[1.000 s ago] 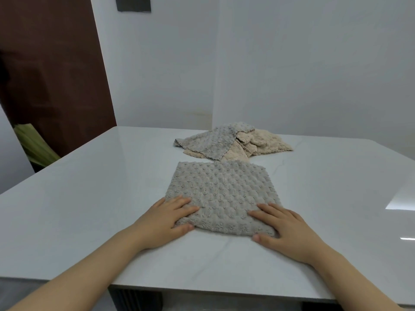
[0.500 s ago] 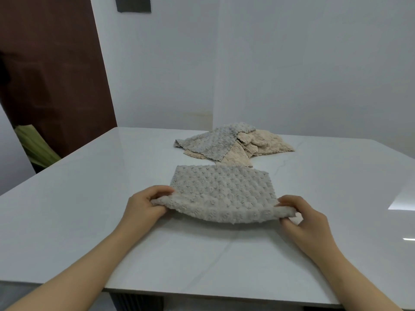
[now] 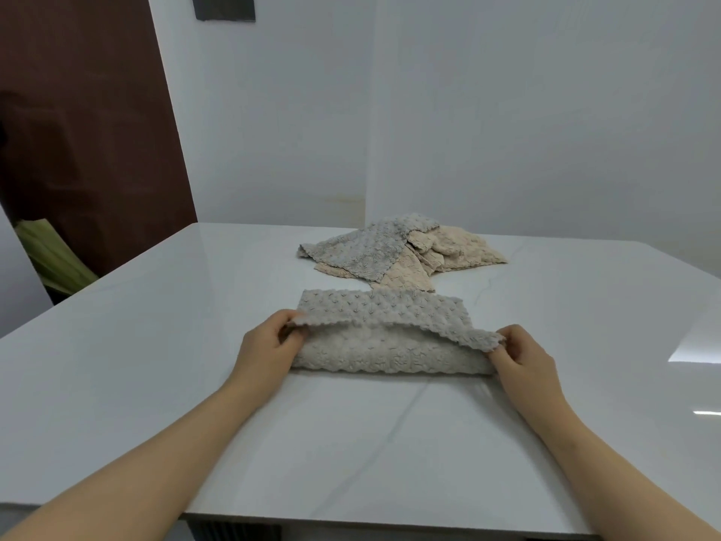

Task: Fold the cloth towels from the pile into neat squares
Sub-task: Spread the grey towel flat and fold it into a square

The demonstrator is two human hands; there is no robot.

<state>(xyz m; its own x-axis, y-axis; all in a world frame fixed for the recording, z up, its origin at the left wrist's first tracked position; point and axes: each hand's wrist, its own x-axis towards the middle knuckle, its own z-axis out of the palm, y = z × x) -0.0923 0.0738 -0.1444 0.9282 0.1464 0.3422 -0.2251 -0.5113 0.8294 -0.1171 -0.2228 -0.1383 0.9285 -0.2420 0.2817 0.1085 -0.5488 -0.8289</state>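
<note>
Grip: my left hand (image 3: 269, 349) and right hand (image 3: 522, 357) are each pinching a near corner of the grey towel (image 3: 390, 329), holding that edge raised while the far half is lying flat on the bench (image 3: 156, 345). Judgement: both corners need carrying level to meet the far edge squarely. The pile (image 3: 398, 251) is lying just beyond.

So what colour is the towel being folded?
The towel is light grey, bumpy textured; head view shows it best.
</note>
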